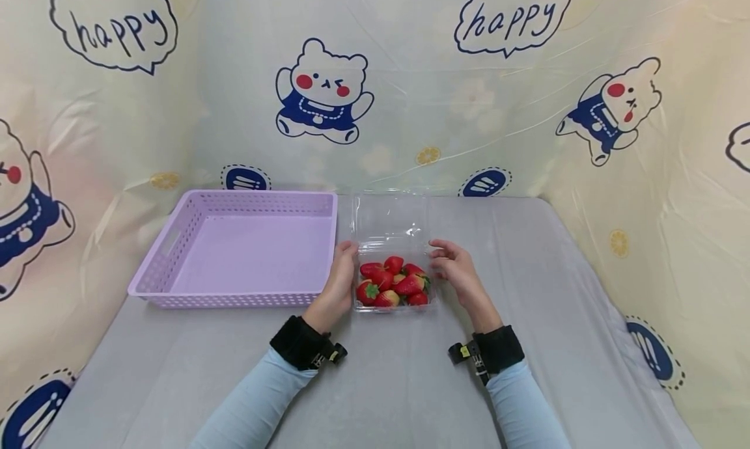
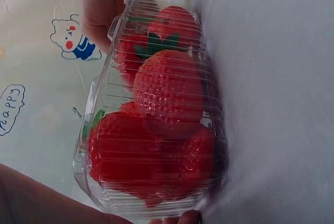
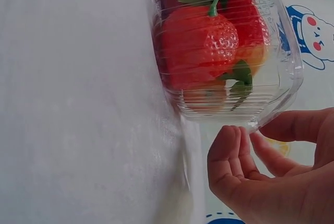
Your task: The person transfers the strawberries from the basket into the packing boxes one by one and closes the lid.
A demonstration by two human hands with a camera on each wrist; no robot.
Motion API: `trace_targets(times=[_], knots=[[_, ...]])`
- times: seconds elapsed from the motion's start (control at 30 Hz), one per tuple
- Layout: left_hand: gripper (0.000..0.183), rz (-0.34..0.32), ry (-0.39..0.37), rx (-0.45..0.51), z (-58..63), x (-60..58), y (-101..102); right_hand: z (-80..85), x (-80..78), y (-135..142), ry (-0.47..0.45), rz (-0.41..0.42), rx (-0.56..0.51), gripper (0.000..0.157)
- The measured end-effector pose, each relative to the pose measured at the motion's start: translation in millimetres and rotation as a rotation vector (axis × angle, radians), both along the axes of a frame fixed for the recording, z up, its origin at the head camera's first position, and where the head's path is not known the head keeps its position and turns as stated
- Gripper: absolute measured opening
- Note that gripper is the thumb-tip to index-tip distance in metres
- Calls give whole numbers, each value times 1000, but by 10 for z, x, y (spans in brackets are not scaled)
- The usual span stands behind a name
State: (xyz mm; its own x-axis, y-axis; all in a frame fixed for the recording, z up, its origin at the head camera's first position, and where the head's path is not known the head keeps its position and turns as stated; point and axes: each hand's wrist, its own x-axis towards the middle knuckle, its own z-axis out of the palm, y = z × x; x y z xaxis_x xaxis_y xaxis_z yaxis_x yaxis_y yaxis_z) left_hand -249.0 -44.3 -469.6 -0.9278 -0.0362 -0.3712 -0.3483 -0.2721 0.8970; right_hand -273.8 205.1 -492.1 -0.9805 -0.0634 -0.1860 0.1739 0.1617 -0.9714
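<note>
A clear plastic clamshell box stands on the cloth with its lid raised at the back. Several red strawberries with green leaves lie in it. My left hand lies along the box's left side, its fingertips against the wall. At the right side, my right hand has loosely bent fingers, with the thumb and fingertips close to the rim's corner; whether they all touch it is hard to tell. In the left wrist view, part of the right hand shows beyond the box.
A shallow lilac basket with perforated walls stands just left of the box, close to my left hand. Grey cloth covers the table. A printed curtain with bears rises behind and at both sides.
</note>
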Motion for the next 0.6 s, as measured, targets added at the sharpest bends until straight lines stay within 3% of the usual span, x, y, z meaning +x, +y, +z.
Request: trace_targets(times=[0.33, 0.6], knots=[[52, 31, 14, 37, -26, 12, 20, 10, 20, 4, -10, -5, -36, 41], [61, 24, 10, 65, -47, 5, 9, 19, 10, 27, -3, -5, -59, 39]])
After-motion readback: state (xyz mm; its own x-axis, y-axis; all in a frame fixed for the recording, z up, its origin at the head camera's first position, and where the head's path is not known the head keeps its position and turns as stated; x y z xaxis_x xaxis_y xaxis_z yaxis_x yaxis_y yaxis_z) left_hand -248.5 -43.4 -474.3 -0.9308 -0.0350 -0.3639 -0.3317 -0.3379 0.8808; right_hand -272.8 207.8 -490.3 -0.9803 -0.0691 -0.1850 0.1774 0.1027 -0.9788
